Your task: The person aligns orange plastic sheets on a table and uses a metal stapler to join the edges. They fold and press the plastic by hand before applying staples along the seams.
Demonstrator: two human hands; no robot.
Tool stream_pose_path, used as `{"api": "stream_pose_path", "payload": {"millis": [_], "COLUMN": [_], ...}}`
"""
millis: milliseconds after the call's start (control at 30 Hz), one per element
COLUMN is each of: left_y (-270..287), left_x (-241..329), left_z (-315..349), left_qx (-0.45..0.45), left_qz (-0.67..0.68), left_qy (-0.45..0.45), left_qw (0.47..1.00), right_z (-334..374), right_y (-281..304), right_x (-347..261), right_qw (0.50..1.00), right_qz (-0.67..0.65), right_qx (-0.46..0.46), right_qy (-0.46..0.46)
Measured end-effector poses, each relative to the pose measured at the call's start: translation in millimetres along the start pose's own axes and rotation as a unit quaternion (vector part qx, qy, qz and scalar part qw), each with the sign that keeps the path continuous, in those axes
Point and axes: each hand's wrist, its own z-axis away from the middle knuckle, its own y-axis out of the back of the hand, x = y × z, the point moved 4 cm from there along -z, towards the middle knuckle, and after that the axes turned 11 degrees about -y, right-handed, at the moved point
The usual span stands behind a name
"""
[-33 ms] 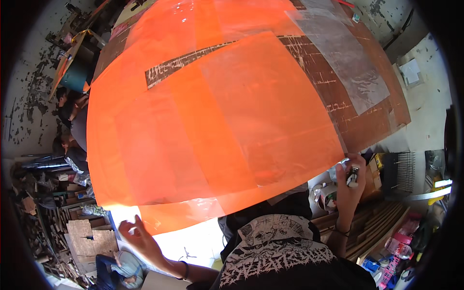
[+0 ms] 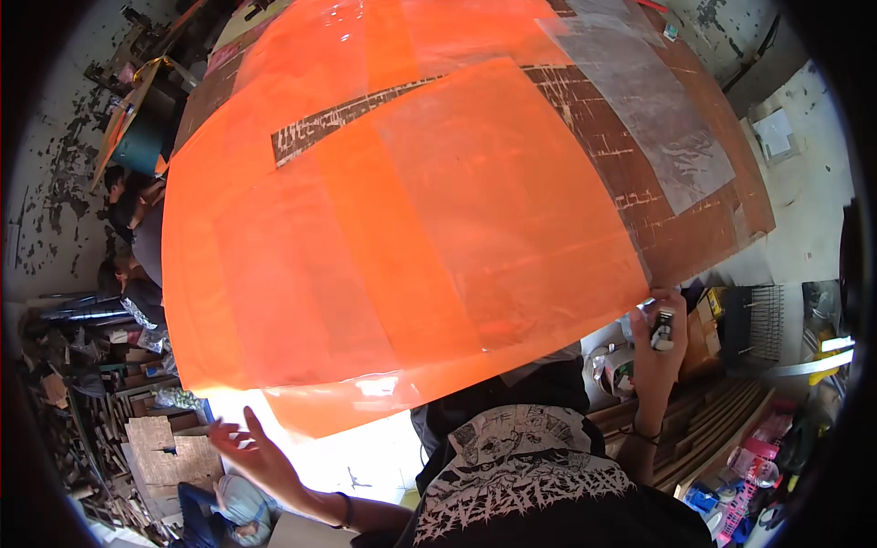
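Observation:
A large translucent orange plastic sheet lies over the table, its near edge reaching past the tabletop toward me. At its near right corner my right hand is closed, with a small black and silver object in its grip; I cannot make out its kind. The fingertips of that hand are at the sheet's corner, and whether they pinch it is unclear. My left hand is off the near left edge, open with fingers spread and nothing in it. More orange sheeting lies farther back.
The worn brown tabletop shows at the right, with a clear greyish plastic sheet on it. Wood scraps are piled at the left. People are at the far left, and a seated person is at lower left. Long wood strips lie lower right.
My left hand has moved slightly left and its curled fingers have spread apart. My right hand has stayed at the corner, shifting only a little.

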Motion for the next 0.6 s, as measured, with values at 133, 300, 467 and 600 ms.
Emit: {"api": "stream_pose_path", "payload": {"millis": [133, 300, 467, 600], "left_y": [-11, -117, -181, -189], "left_x": [93, 210, 241, 244], "left_z": [-29, -29, -28, -24], "left_qx": [-0.148, -0.393, -0.339, -0.322], "left_qz": [0.115, 0.142, 0.093, 0.062], "left_qy": [-0.298, -0.542, -0.634, -0.612], "left_qw": [0.936, 0.729, 0.689, 0.719], "right_z": [4, 8, 10, 4], "right_y": [-10, -11, -10, -9], "right_x": [13, 28, 26, 21], "right_qw": [0.993, 0.983, 0.958, 0.953], "right_qz": [-0.057, -0.159, -0.217, -0.234], "right_qx": [-0.098, -0.029, -0.059, -0.075], "right_qy": [-0.022, -0.088, -0.176, -0.178]}}
